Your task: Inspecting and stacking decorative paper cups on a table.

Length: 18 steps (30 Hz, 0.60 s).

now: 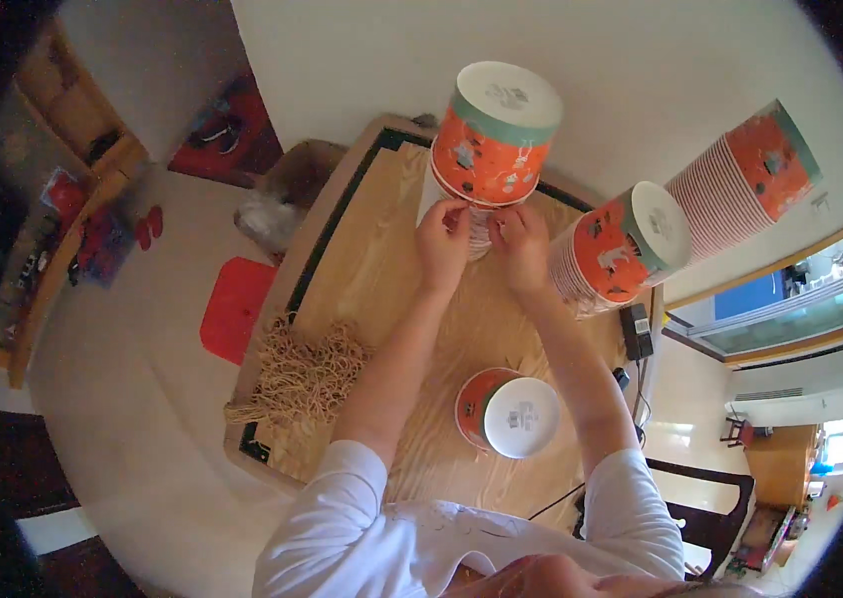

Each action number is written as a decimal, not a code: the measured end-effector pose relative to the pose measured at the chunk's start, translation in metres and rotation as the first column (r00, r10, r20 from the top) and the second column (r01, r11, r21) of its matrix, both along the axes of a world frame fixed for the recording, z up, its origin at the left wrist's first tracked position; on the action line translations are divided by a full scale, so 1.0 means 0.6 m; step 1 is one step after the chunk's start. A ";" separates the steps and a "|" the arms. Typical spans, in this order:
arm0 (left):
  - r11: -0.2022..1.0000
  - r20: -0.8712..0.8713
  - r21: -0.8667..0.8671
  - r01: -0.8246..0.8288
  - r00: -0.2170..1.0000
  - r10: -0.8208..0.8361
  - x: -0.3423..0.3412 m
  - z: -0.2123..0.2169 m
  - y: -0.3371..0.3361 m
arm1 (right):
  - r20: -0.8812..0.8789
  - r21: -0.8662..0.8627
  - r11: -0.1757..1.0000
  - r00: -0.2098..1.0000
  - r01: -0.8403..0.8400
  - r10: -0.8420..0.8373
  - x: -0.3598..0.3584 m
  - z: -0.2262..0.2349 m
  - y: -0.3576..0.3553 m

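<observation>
The tall stack of orange paper cups (491,140) stands at the far edge of the wooden table (381,269). The left hand (444,239) and right hand (521,237) pinch its lowest rims. A shorter cup stack (613,254) stands just right; a short upturned stack (509,411) sits nearer; twine handles (307,374) lie left.

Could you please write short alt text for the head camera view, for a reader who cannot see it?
Seen from above, a person's left hand and right hand hold the bottom of a tall stack of orange paper cups on a wooden table. More cup stacks stand to the right, a short stack sits nearer the person, and a pile of string lies to the left.
</observation>
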<state>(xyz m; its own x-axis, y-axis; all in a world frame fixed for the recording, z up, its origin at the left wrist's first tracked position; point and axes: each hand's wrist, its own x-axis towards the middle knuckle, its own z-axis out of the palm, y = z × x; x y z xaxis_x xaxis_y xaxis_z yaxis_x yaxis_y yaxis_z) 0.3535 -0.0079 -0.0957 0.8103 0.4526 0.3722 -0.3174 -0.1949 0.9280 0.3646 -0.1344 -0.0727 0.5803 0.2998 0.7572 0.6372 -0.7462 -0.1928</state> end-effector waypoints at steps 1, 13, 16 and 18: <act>1.000 -0.005 0.024 0.000 1.000 0.000 -0.001 -0.002 0.002 | -0.002 -0.002 1.000 1.000 -0.004 0.004 -0.003 0.004 0.003; 0.783 0.339 0.584 -0.212 0.941 0.001 0.000 0.000 0.018 | -0.345 0.224 0.965 0.914 -0.139 0.212 -0.010 0.006 -0.007; 0.754 0.337 0.628 -0.195 0.941 -0.037 0.003 -0.001 0.018 | -0.320 0.245 0.952 0.912 -0.181 0.256 -0.012 0.013 -0.010; 0.744 0.356 0.635 -0.206 0.933 -0.046 0.003 -0.002 0.020 | -0.302 0.229 0.950 0.912 -0.212 0.276 -0.015 0.020 -0.009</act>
<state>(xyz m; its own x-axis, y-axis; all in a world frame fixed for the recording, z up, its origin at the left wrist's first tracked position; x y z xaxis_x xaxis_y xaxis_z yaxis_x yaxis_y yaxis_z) 0.3554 0.0042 -0.0969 0.5540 0.0520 0.8309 -0.5288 -0.7488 0.3995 0.3559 -0.1397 -0.0605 0.7311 0.3351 0.5943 0.6720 -0.5047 -0.5419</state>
